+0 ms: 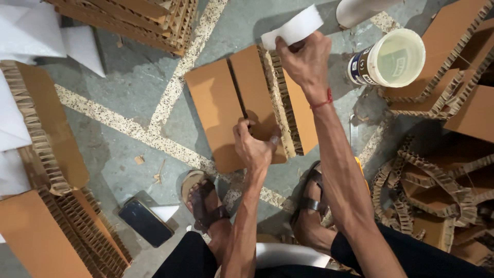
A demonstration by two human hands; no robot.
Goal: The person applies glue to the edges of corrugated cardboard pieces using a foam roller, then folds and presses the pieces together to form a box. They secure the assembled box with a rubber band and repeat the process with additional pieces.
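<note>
Brown honeycomb cardboard panel [226, 103] lies flat on the grey speckled floor [128, 92] between my knees, and I see my left hand [253, 144] pressed down on its near edge, fingers curled close; whether they pinch anything I cannot tell. My right hand [304, 61] reaches over the panel's exposed honeycomb edge and grips a white paper strip [292, 27] between thumb and fingers, the strip angling up and away from the board. A red thread [322, 102] circles that wrist. Just right of the hand stands an open white bucket of pale glue [392, 57]. A dark phone [145, 222] rests on the floor near my left sandal [206, 203]. Stacks of honeycomb board [56, 231] sit at lower left, and curled honeycomb scraps [437, 190] pile at right.
</note>
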